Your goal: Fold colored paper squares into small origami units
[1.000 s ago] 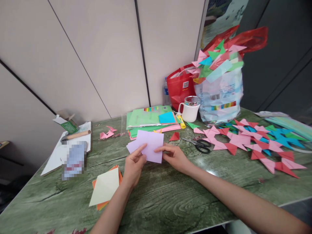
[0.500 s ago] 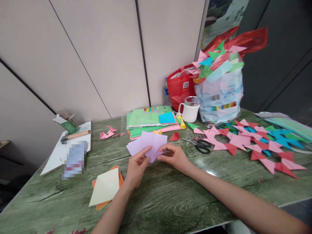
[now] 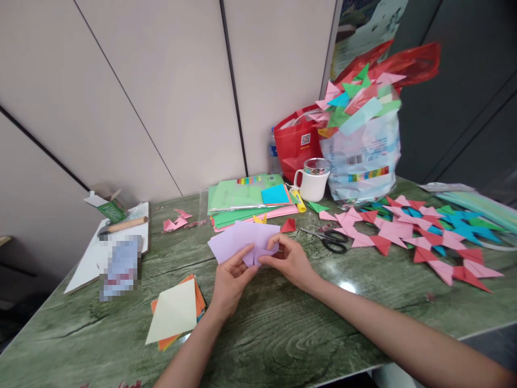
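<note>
A creased sheet of light purple paper [image 3: 238, 241] is held above the table between my two hands. My left hand [image 3: 233, 280] pinches its lower edge near the middle, thumb and forefinger closed on it. At the paper's right side, my right hand [image 3: 288, 262] grips the edge between thumb and fingers, and a fold lies near the fingertips. Part of the lower edge is hidden behind the fingers. To the left of my left forearm lies a stack of square paper [image 3: 173, 312], pale yellow on top with orange beneath.
Black-handled scissors [image 3: 334, 241] lie right of my hands, beside joined pink and red folded-paper pieces [image 3: 391, 231]. Behind stand a white mug [image 3: 313, 183], a red bag [image 3: 297, 151] and a full paper bag [image 3: 359, 161]. A hammer [image 3: 125, 225] rests on a white board at left.
The purple paper has turned slightly and looks more spread out. My left fingertips have shifted right along it, closer to my right hand.
</note>
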`<state>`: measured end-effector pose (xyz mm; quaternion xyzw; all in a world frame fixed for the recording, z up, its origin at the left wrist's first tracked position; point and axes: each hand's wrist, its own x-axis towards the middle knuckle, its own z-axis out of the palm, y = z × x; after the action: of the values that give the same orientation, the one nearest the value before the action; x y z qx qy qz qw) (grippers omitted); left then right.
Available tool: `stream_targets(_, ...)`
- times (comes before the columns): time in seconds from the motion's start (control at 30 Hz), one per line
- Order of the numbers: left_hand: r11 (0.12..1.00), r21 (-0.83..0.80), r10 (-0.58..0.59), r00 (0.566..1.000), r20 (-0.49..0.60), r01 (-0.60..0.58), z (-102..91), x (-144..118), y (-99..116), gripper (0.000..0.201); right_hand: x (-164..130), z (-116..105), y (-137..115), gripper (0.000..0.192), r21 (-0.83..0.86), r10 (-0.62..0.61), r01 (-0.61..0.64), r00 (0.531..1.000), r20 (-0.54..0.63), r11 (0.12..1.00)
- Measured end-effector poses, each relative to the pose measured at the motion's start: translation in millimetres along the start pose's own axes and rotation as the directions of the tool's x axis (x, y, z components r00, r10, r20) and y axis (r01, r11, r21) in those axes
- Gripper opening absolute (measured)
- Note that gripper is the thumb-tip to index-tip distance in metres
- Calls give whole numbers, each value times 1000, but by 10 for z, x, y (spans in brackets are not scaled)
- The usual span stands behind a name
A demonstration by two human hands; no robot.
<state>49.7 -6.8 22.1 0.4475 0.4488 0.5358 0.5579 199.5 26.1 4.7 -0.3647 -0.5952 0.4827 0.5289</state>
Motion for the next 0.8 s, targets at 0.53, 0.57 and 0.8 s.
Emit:
stream_targets(0.53, 995, 97, 25, 999, -25, -23, -36, 4, -51, 44, 5, 1, -27, 20, -78, -66, 63, 997, -35, 995)
stream_targets(0.57, 994, 106, 28, 999, -32, -25, -33, 2, -48, 45, 3, -1, -33, 20, -80, -65, 62, 997, -35, 995)
stream_targets(0.8, 981, 186, 52, 999, -6, -50, -43, 2, -37, 34, 4, 1, -31, 21, -49, -55, 53, 998, -35, 997)
